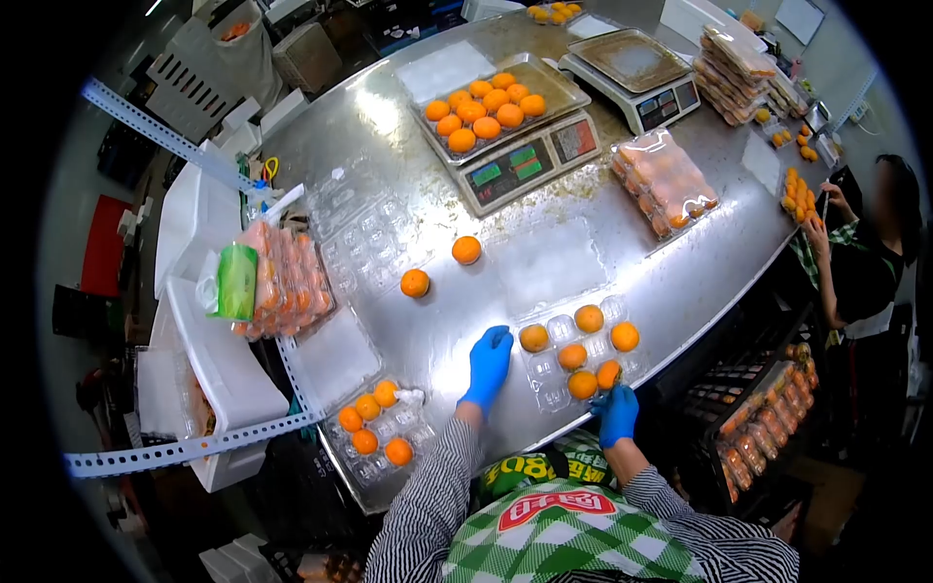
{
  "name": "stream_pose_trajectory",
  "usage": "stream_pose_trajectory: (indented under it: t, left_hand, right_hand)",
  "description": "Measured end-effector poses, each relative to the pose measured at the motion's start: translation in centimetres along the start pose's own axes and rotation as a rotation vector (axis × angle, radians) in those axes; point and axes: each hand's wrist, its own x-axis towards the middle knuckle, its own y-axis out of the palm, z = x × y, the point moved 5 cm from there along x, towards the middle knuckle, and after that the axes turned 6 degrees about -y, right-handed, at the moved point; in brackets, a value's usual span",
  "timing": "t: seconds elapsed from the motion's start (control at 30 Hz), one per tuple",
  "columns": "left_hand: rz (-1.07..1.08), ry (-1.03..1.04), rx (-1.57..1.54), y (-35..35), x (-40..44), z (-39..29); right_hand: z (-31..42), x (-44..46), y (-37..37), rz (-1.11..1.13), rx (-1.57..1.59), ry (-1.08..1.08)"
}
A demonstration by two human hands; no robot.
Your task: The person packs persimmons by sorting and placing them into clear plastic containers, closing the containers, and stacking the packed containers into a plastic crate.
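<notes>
My left hand (488,367), in a blue glove, is over the metal table left of a clear plastic tray (552,396). Its fingers are loosely bent, with nothing visible in them. At the tray's near right corner, my gloved right hand (618,416) has its fingertips closed at an orange (608,374). Several more oranges sit in the tray's cups, among them one orange (589,318) at the far side and another orange (625,336) at the right. The tray's clear lid (549,262) lies folded back beyond it.
Two loose oranges, including one orange (466,250), lie ahead. A scale (530,160) bears a filled tray. Stacked packs (282,282) stand left, and a part-filled tray (379,457) lies near left. Packs (666,180) and a second scale (632,78) are farther right. A co-worker (865,262) handles oranges.
</notes>
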Motion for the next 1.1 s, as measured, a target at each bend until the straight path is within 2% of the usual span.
stream_pose_trajectory:
  t: [0.17, 0.43, 0.7, 0.83, 1.1]
  left_hand:
    - [0.001, 0.081, 0.081, 0.0, -1.9, 0.8]
    - [0.039, 0.578, 0.624, 0.7, -6.1, 0.1]
    - [0.047, 0.609, 0.665, 0.7, -6.4, 1.1]
    - [0.07, 0.652, 0.647, 0.9, -6.8, 1.8]
    - [0.057, 0.643, 0.65, 0.9, -6.4, 2.8]
  right_hand:
    - [0.1, 0.3, -0.6, 0.013, -0.023, -0.005]
    - [1.1, -0.7, -0.1, 0.022, -0.027, -0.034]
    - [-0.4, 0.4, -0.8, 0.082, -0.056, -0.092]
    - [0.0, -1.1, -0.1, 0.018, 0.033, -0.094]
    - [-0.1, -6.1, -2.6, 0.039, -0.237, -0.099]
